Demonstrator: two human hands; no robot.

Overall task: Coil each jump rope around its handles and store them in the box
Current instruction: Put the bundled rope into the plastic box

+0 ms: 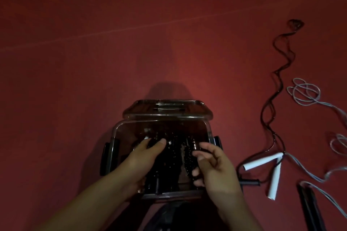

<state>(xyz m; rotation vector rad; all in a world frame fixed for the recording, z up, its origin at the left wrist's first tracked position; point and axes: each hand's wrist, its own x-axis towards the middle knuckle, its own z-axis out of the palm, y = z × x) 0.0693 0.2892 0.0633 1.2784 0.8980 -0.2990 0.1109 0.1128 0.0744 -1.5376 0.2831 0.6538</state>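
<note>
Both hands reach into the clear box [115,137]. The left hand [144,157] lies open on the coiled black ropes [174,157] inside. The right hand [216,165], just beside it, curls loosely, holding nothing I can see.

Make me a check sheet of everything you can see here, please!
Surface: red floor, dim light.
Job's things: clear box, lid open behind it, dark coiled rope inside; white handles and uncoiled ropes lie to its right.
Clutter: nothing seen.
Grippers: left hand rests on the coiled rope; right hand hangs above the box, fingers loosely curled.
Cables: nothing seen besides ropes.
Surroundings: too dark to tell.
</note>
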